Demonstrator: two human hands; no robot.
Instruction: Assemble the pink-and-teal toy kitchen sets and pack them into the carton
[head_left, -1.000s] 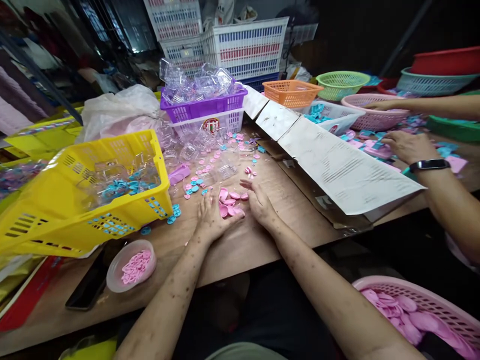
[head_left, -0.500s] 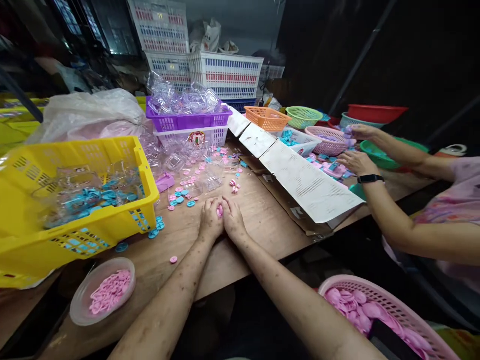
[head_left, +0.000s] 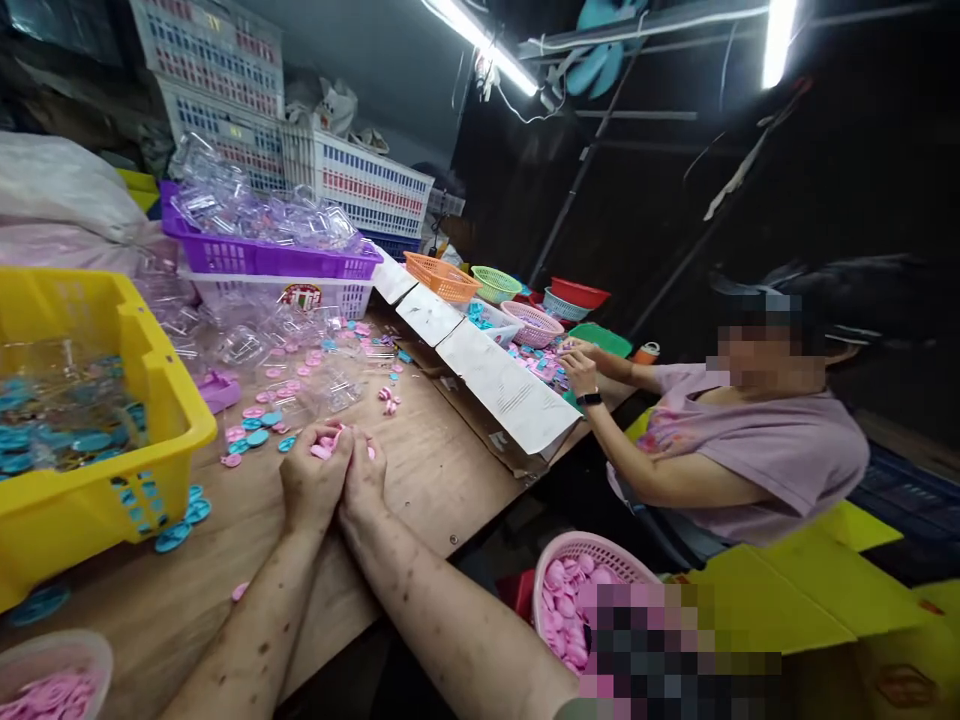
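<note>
Wood-grained worktop (head_left: 442,462) with slotted baskets and hand-held pieces.
Clear, angular cases (head_left: 262,215) are heaped in a purple basket (head_left: 281,257); on the worktop's near side, left hand (head_left: 313,478) and right hand (head_left: 365,478) are pressed together, cupped around rounded pink pieces (head_left: 324,447); the lettering of a round badge (head_left: 302,297) is illegible.

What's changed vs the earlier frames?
The left hand and right hand, first apart around loose pink pieces, have come together and cupped them; can't tell if they're lifted off the table. View swung right. Yellow crate, purple basket and cardboard divider look unmoved.
</note>
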